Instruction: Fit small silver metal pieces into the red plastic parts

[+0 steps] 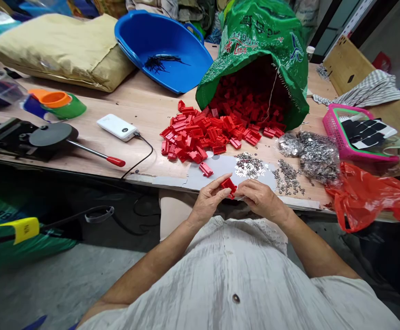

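Observation:
My left hand (213, 197) grips a small red plastic part (228, 185) between thumb and fingers, just over the table's front edge. My right hand (257, 196) is pinched against the right side of that part; whatever its fingertips hold, if anything, is hidden. Beyond my hands lies a heap of similar red plastic parts (200, 133), spilling from the mouth of a green woven sack (254, 41). One loose red part (205, 169) sits apart on a grey sheet (194, 176). Small shiny metal pieces (249, 166) lie in a pile there, with more metal pieces (287, 176) to the right.
Clear bags of metal pieces (318, 153), a pink basket (330, 121) and a red plastic bag (371, 195) are at the right. A blue basin (172, 41) stands behind. Leftward are a white power bank (117, 127) with cable and a lever tool (52, 134).

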The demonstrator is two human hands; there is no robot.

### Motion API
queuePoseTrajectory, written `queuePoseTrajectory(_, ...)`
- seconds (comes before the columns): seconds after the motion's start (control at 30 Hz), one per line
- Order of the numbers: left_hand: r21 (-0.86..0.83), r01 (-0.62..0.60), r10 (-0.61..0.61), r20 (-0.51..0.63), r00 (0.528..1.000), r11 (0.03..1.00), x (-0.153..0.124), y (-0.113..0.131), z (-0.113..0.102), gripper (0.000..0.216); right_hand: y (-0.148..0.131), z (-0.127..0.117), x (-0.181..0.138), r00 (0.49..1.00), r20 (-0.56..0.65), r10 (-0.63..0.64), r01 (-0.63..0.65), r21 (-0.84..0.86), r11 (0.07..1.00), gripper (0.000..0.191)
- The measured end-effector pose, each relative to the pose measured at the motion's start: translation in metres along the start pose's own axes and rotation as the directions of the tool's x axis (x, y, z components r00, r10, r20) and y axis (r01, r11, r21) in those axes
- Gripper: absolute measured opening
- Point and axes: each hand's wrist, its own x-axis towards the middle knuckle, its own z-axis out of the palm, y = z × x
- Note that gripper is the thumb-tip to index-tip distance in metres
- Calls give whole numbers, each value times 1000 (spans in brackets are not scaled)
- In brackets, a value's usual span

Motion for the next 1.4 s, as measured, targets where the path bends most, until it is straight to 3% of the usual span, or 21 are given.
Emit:
queuePoseTrajectory(0.13, 8, 3, -3, 13, 1000, 1000, -1, 0, 0, 49, -2, -2, 0, 998, -10, 56, -55, 119, 991, 20)
queuePoseTrajectory(0.27, 27, 0, 0, 2, 1000, 1000, -1, 0, 1, 46, -3, -4, -3, 967, -6, 256, -249, 224, 942, 15)
queuePoseTrajectory(0.4, 48, -44, 43, 26, 999, 998, 3, -5, -2, 42, 0, -3, -13, 918, 24, 397, -393, 209, 896, 32)
queuePoseTrajectory(0.5, 139, -125, 117, 68, 991, 982, 10, -12, -9, 40, 5, 5, -21, 910, 37, 413, -414, 131, 901, 36)
queuePoseTrajectory(0.63, 406, -234, 200, 124, 972, 883, 23, -21, -22, 34, 14, 21, -28, 892, 16, 451, -452, 43, 891, 30)
queuePoseTrajectory(0.83, 658, -230, 143, 184, 972, 717, 32, -20, -27, 36, 20, 27, -24, 878, 45, 476, -477, 1, 879, 15)
queuePoseTrajectory(1.17, 703, -256, 113, 243, 963, 664, 36, -10, -26, 36, 29, 31, -24, 911, 67, 407, -406, -36, 913, 16)
queuePoseTrajectory(1.4, 666, -265, 134, 242, 961, 698, 36, -10, -25, 28, 17, 32, -17, 854, 84, 513, -505, -99, 857, 15)
